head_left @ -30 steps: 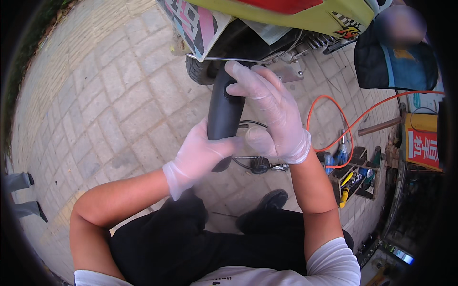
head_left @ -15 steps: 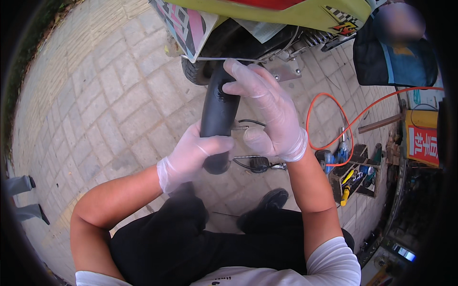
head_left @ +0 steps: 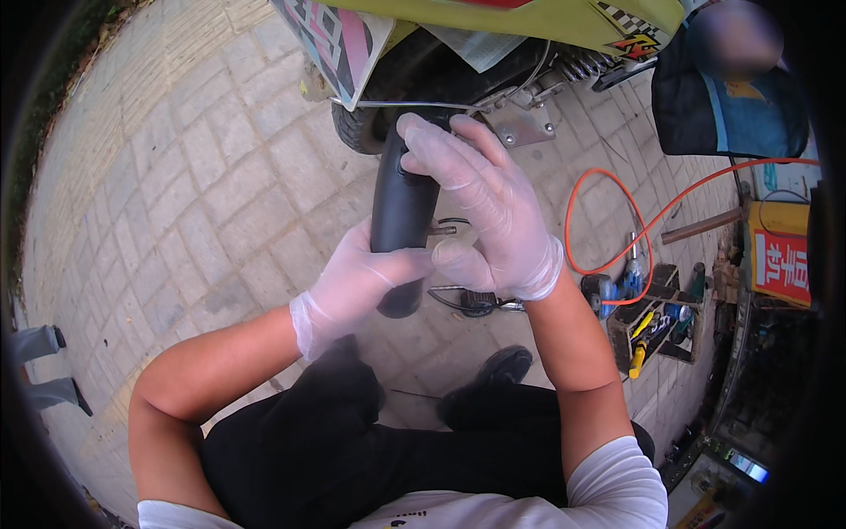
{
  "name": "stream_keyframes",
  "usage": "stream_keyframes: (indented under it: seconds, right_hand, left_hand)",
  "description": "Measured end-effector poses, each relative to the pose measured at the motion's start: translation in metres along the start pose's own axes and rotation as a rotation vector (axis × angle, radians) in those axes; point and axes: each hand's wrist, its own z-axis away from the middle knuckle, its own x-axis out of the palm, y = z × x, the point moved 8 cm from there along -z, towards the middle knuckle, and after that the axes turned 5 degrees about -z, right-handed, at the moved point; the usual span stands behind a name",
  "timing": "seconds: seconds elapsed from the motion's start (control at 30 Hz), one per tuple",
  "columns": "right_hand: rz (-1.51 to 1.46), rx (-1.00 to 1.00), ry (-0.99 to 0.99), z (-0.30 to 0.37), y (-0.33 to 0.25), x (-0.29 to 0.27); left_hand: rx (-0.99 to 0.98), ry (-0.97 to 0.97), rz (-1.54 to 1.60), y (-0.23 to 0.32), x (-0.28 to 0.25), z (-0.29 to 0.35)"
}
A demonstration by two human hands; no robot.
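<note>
A puffed-up black inner tube (head_left: 407,212) stands lengthwise in front of me, its metal valve stem (head_left: 442,231) poking out on the right. My left hand (head_left: 357,273), in a thin clear glove, is closed round its lower part, thumb across the front. My right hand (head_left: 485,198), gloved alike, lays its fingertips on the tube's upper part; the fingers are stretched and apart, and the thumb is near my left thumb. Behind the tube is a yellow-green scooter (head_left: 529,22) with its wheel (head_left: 357,128) partly covered by bodywork.
An orange hose (head_left: 568,234) loops over the paving on the right. Beside it stands a tool crate (head_left: 656,331) with a blue air tool (head_left: 630,278). A black gauge (head_left: 478,302) lies below my right hand. Another person (head_left: 736,106) is at far right; someone's legs (head_left: 44,392) show at left.
My right hand has moved slightly left and its fingers now cover the shiny mark on the inner tube. Its thumb has come closer to my left thumb. My left hand keeps its hold.
</note>
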Motion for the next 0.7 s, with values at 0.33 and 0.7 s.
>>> stream_keyframes:
  seconds: [0.33,0.7]
  right_hand:
    - [-0.066,0.056,0.075,-0.011,-0.008,-0.013]
    - [-0.044,-0.004,-0.034,-0.014,-0.01,-0.004]
  left_hand:
    - [-0.017,0.112,-0.191,0.008,0.0,0.004]
    - [0.024,0.086,-0.217,0.01,0.0,0.004]
